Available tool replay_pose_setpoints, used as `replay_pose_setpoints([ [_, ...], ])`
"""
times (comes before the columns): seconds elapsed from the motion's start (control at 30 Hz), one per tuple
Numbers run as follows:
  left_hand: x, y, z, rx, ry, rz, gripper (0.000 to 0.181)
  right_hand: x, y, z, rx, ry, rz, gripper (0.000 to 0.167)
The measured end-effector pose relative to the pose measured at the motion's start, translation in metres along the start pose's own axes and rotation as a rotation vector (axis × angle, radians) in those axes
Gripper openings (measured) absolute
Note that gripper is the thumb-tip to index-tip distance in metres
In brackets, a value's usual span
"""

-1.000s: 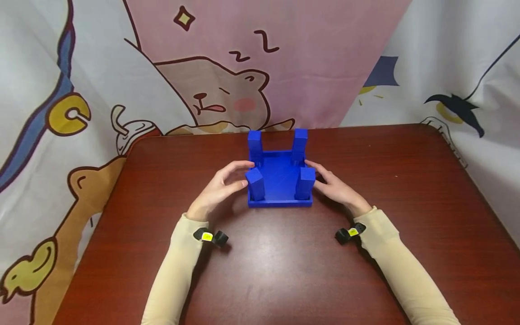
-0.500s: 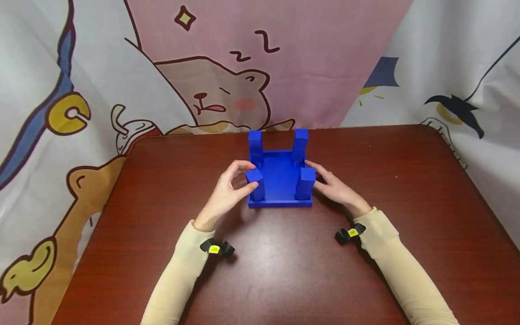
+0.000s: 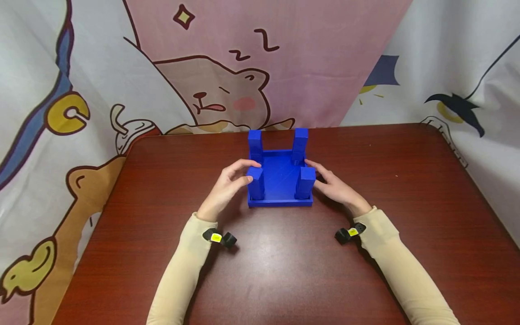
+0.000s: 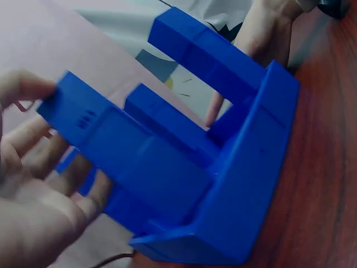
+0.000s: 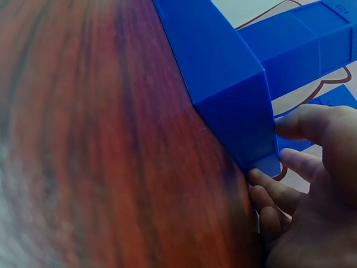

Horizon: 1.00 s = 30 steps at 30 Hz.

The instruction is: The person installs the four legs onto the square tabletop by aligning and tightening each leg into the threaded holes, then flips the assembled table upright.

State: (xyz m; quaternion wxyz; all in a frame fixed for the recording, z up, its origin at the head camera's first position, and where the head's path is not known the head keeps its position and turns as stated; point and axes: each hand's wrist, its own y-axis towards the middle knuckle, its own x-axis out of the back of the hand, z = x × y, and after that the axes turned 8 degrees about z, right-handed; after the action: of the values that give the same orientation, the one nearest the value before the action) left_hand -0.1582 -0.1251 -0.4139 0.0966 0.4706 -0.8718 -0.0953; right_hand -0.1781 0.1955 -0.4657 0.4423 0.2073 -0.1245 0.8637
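A blue tray [image 3: 280, 203] with a low rim lies on the table, and a blue post stands at each corner. My left hand [image 3: 223, 188] pinches the top of the near-left post [image 3: 256, 187] between thumb and fingers. In the left wrist view this post [image 4: 131, 151] shows seams between stacked blocks and small marks near its top. My right hand [image 3: 336, 187] rests against the tray's right side, by the near-right post [image 3: 305, 183]; in the right wrist view its fingers [image 5: 304, 123] touch the wall, lightly bent. Two far posts, left [image 3: 255, 144] and right [image 3: 300, 143], stand upright.
The reddish-brown wooden table [image 3: 280, 271] spreads around the tray. Behind it hangs a curtain [image 3: 308, 67] printed with cartoon animals. A small black camera sits on each wrist.
My left hand has closed in on the near-left post, which leaned and sat twisted before and now stands straighter, in line with the tray. The right hand stays put.
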Motion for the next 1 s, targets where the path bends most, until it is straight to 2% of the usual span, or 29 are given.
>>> replay_pose_setpoints([
  [0.17, -0.001, 0.006, 0.009, -0.003, -0.047, 0.033, 0.035, 0.000, -0.001, 0.001, -0.005, -0.002, 0.004, 0.057],
  [0.4, -0.002, 0.010, 0.017, -0.055, -0.279, 0.121, 0.037, -0.001, 0.000, 0.002, 0.000, -0.010, -0.004, 0.059],
  [0.53, -0.002, 0.012, 0.018, -0.055, -0.343, 0.136, 0.038, -0.001, 0.001, 0.000, 0.002, -0.009, -0.013, 0.058],
  [0.77, 0.000, 0.013, 0.015, -0.058, -0.328, 0.146, 0.040, -0.001, -0.001, 0.002, -0.005, -0.009, -0.002, 0.058],
  [0.9, 0.003, 0.009, 0.008, -0.074, -0.194, 0.132, 0.039, -0.001, -0.002, 0.002, -0.014, -0.016, 0.000, 0.058],
  [1.0, 0.004, 0.004, -0.003, -0.075, -0.059, 0.090, 0.036, 0.000, -0.002, 0.003, -0.025, -0.023, -0.002, 0.058],
])
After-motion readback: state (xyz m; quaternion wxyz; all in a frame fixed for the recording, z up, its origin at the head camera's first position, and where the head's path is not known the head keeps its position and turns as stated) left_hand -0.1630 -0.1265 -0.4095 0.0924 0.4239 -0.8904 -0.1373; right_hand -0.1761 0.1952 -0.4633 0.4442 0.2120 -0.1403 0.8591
